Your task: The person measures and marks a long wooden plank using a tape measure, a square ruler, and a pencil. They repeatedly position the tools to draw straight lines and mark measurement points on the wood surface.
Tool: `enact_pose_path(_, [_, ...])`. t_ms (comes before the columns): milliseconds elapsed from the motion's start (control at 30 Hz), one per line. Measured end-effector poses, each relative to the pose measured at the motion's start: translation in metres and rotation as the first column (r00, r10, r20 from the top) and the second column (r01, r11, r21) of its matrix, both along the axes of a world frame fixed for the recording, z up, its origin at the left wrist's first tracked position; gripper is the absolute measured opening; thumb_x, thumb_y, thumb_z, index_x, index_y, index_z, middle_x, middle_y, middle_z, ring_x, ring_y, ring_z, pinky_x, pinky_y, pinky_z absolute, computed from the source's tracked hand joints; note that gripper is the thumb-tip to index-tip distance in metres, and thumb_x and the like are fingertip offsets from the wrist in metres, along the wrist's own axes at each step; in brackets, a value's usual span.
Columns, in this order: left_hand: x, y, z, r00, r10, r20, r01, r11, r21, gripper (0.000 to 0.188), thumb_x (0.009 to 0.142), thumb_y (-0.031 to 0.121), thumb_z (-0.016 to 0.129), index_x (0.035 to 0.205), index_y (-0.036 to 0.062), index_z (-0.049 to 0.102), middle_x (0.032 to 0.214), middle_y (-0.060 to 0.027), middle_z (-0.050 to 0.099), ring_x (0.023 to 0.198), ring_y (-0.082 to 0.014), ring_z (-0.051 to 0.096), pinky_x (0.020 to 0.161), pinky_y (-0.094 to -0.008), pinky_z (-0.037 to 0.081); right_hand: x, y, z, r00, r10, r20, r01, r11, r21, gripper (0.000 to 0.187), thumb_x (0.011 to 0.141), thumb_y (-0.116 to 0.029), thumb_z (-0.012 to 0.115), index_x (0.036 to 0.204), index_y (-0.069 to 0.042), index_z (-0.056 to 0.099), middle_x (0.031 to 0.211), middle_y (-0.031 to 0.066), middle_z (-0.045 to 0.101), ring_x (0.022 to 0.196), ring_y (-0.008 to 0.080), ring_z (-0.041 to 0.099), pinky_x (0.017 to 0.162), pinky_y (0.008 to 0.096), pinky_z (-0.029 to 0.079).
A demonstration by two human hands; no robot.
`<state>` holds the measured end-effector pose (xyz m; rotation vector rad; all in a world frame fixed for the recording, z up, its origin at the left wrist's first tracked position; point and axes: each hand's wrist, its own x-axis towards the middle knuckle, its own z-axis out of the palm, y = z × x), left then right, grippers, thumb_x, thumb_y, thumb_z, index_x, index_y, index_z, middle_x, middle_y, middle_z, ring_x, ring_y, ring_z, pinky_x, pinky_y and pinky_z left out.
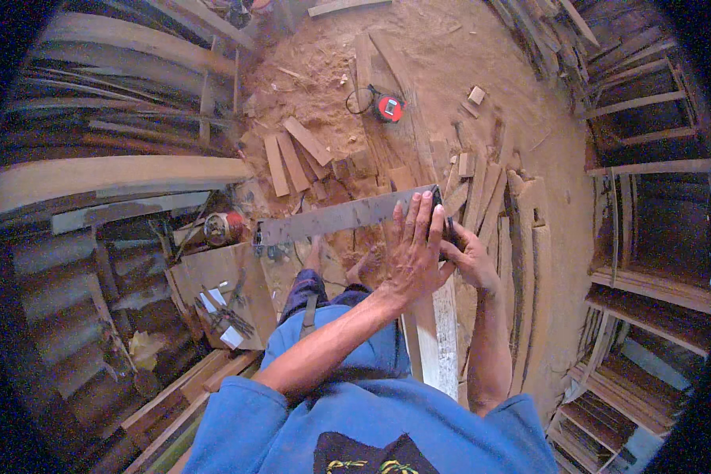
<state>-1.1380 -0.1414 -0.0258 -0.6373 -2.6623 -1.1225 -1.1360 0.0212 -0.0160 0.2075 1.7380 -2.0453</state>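
Note:
My left hand [417, 245] lies over the right end of a long, flat grey bar [324, 220], its fingers stretched out and pointing away from me. The bar runs leftward across my front, with dark marks along its face and a small metal fitting at its far left end. Close beside it, my right hand [472, 257] is closed, fingers curled about a dark part at the bar's right end that is mostly hidden. Under the hands a long timber with a whitish face [445, 340] runs back toward my body.
Several short wood offcuts [296, 154] lie on the sawdust-covered floor ahead. A red and black round device [388, 108] rests on a plank. Long timbers [525, 276] lie at the right. Wooden racks [648, 288] line the right; a box with tools [229, 300] stands left.

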Motion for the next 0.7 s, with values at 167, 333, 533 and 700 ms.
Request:
enact_pose_path(167, [-0.01,0.002,-0.005,0.999,0.03,-0.019,-0.03,0.999,-0.018,0.099,0.071,0.027,0.08,0.154,-0.0016,0.034,0.166,-0.0287,0.023,0.157,-0.0442,0.019,0.126,-0.0624,0.011,-0.01,0.0,-0.02,0.995,0.047,0.087,-0.043,0.998,-0.046,0.042,0.102,-0.023,0.067,0.136,-0.001,0.057,0.119,0.0032,0.068,0.106,0.0155,0.064,0.093,0.0311,0.054])
enact_pose_path(333, [-0.01,0.003,-0.004,0.999,0.032,0.036,-0.031,0.999,-0.024,0.1,0.07,0.027,0.08,0.155,-0.0005,0.034,0.167,-0.0273,0.023,0.157,-0.0429,0.019,0.126,-0.0615,0.01,-0.007,-0.002,-0.025,0.998,-0.014,0.059,0.017,0.999,-0.051,0.044,0.102,-0.023,0.065,0.14,-0.001,0.056,0.126,0.0041,0.066,0.111,0.0168,0.063,0.098,0.0312,0.052])
enact_pose_path(533, [-0.012,0.005,-0.005,0.999,0.038,0.012,-0.038,0.999,-0.005,0.101,0.069,0.027,0.08,0.155,-0.0014,0.034,0.167,-0.0275,0.024,0.157,-0.0429,0.018,0.127,-0.061,0.01,-0.007,-0.003,-0.03,0.995,-0.03,0.092,0.045,0.986,-0.158,0.045,0.103,-0.02,0.063,0.143,-0.001,0.054,0.129,0.0042,0.065,0.114,0.0163,0.062,0.101,0.0318,0.051])
enact_pose_path(700, [-0.009,0.003,-0.004,0.998,0.027,0.056,-0.025,0.999,-0.027,0.099,0.071,0.028,0.078,0.154,-0.0024,0.034,0.166,-0.0273,0.025,0.157,-0.0429,0.018,0.127,-0.0607,0.011,-0.004,-0.001,-0.033,0.994,-0.022,0.111,0.038,0.989,-0.144,0.044,0.103,-0.02,0.062,0.142,-0.001,0.055,0.128,0.004,0.065,0.114,0.0164,0.062,0.1,0.032,0.051])
